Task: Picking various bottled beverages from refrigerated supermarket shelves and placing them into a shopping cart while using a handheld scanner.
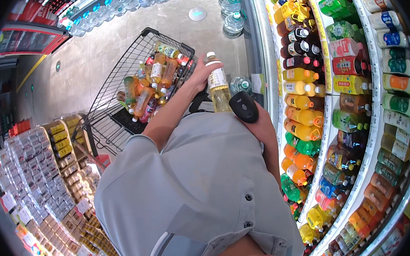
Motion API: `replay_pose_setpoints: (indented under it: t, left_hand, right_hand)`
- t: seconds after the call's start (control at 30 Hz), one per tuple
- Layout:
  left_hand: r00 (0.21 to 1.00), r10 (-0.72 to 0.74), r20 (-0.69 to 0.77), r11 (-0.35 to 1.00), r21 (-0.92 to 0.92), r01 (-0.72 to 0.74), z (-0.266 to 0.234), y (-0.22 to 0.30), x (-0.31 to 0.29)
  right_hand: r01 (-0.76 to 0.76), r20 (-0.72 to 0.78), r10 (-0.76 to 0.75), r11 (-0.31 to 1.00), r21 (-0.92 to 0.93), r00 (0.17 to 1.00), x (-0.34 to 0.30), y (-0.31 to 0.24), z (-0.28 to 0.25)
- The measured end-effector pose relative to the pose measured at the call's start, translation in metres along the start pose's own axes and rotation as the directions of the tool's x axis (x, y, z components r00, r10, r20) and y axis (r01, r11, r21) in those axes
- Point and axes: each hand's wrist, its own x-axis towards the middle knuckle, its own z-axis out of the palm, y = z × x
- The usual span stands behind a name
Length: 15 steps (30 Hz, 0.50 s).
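My left hand (pixel 202 74) is closed around a tall clear bottle (pixel 218 80) of pale yellow drink with a white cap and a white label. The bottle stands nearly upright in front of my body, its lower end partly behind my shirt. In my right hand (pixel 262 123) is a black handheld barcode scanner (pixel 243 107), its rounded head close beside the bottle's lower part. Most of the right fingers are hidden behind the scanner. Left of my left forearm, a black wire shopping cart (pixel 110 79) holds a heap of mixed drink bottles (pixel 156 70).
Shelves of colourful drink bottles (pixel 303 116) rise along my right side. Large water bottles (pixel 234 25) stand on the floor ahead, with another jug (pixel 240 84) near the shelf foot. Stacked packaged goods (pixel 42 173) fill the lower left. A red-framed cooler (pixel 33 40) stands far left.
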Motion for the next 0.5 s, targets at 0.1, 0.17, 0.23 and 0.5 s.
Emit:
replay_pose_setpoints:
  t: [0.1, 0.17, 0.23, 0.5]
  left_hand:
    - [0.956, -0.215, 0.200, 0.962, -0.125, 0.243, -0.007, -0.006, 0.012]
    - [0.942, -0.228, 0.245, 0.923, -0.255, 0.289, -0.009, -0.015, 0.019]
    - [0.930, -0.283, 0.235, 0.864, -0.359, 0.353, -0.013, -0.023, 0.024]
    - [0.808, -0.210, 0.550, 0.671, -0.520, 0.529, -0.024, -0.012, 0.024]
  right_hand:
    - [0.012, -0.008, -0.012, 1.000, 0.019, 1.000, 0.000, -0.001, 0.000]
    - [0.012, -0.011, -0.012, 1.000, 0.023, 1.000, 0.001, -0.002, -0.001]
    - [0.015, 0.001, -0.015, 1.000, 0.009, 1.000, 0.001, -0.004, -0.002]
    - [-0.021, 0.029, 0.022, 0.999, -0.033, 0.999, 0.004, -0.004, -0.005]
